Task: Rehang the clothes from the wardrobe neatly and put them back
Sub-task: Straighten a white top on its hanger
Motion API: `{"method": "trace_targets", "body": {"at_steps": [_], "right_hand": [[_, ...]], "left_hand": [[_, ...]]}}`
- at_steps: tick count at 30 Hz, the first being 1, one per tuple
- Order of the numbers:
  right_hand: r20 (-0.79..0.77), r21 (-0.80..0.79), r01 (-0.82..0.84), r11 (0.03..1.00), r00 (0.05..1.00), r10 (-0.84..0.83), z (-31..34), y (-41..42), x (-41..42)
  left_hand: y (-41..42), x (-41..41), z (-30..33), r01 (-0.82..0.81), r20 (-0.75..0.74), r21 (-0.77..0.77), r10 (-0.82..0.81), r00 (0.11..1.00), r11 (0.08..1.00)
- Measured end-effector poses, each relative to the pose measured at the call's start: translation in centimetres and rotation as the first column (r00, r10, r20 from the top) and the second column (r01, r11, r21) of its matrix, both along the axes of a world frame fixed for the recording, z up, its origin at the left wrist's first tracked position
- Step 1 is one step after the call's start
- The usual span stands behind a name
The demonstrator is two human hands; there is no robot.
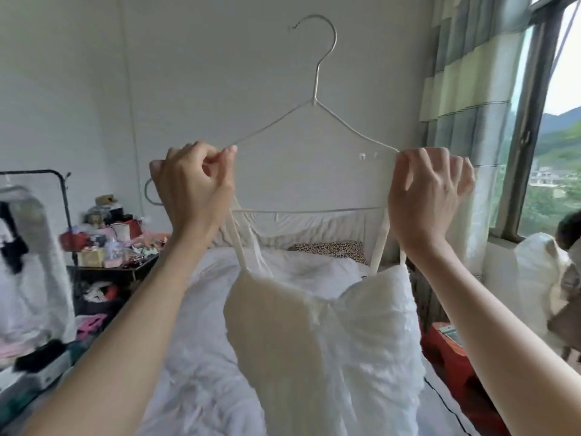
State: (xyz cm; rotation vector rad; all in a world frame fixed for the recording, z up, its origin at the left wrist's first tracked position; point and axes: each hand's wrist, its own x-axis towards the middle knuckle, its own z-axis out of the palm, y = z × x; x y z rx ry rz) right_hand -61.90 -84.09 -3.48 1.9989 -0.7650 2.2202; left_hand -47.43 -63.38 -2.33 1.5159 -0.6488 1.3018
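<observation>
I hold a thin white wire hanger (pixel 315 89) up in front of me, hook at the top. My left hand (pixel 195 184) pinches its left shoulder end together with a strap. My right hand (pixel 427 190) grips its right shoulder end and the other strap. A white strappy dress (pixel 320 335) hangs from the hanger by its thin straps, its ruffled bodice dropping between my forearms towards the bed.
Below lies a bed with a white duvet (pixel 195 357) and a leopard-print pillow (pixel 330 248). A cluttered black side table (pixel 110 269) and a clothes rack (pixel 34 247) stand left. A window with a checked curtain (pixel 465 73) is right, with a person's head (pixel 570 228) at the edge.
</observation>
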Motion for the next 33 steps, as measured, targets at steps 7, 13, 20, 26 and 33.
{"method": "trace_targets", "body": {"at_steps": [7,13,20,26,33], "right_hand": [[-0.057,0.060,-0.072,0.996,0.996,0.076,-0.7,2.5,12.6],[-0.077,0.084,-0.125,0.989,0.988,0.131,-0.6,2.1,22.2],[-0.234,0.202,-0.113,0.973,0.959,0.160,-4.0,-3.8,32.5],[-0.388,0.372,-0.075,0.925,0.893,0.228,-15.8,-11.1,40.9],[-0.600,0.567,0.070,0.821,0.718,0.353,-31.6,-18.0,46.9]], "left_hand": [[3.5,11.5,-0.5,-0.043,-0.021,0.060,0.044,0.999,0.997],[3.0,20.9,-0.5,-0.087,-0.028,0.075,0.090,0.996,0.993],[-3.0,31.7,-4.2,-0.078,-0.137,0.234,0.113,0.984,0.969],[-9.7,40.3,-14.5,0.037,-0.292,0.423,0.098,0.952,0.905],[-16.8,48.0,-30.7,0.231,-0.576,0.589,0.202,0.792,0.774]]}}
